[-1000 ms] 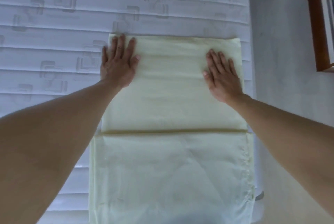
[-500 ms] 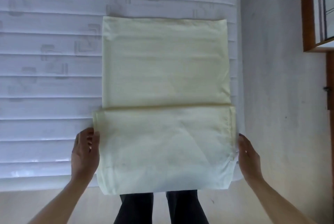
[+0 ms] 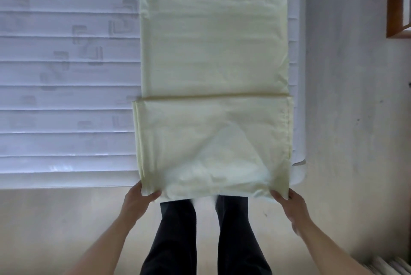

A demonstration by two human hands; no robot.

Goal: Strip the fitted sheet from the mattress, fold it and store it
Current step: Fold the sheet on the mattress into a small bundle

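Dark trouser legs (image 3: 178,237) stand at 6 o'clock over a pale floor (image 3: 55,219). The left hand (image 3: 139,202) pinches the near left corner of the folded pale-yellow fitted sheet (image 3: 213,74), thumb on top; the right hand (image 3: 289,204) pinches the near right corner the same way. The sheet lies flat toward 12 o'clock on the bare quilted mattress (image 3: 66,63), beside its right edge. A wooden frame (image 3: 394,1) shows at 2 o'clock.

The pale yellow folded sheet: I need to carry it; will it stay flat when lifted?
Probably not: the pale yellow folded sheet looks thin and floppy, its near edge bunching between the left hand and right hand. Likely light.
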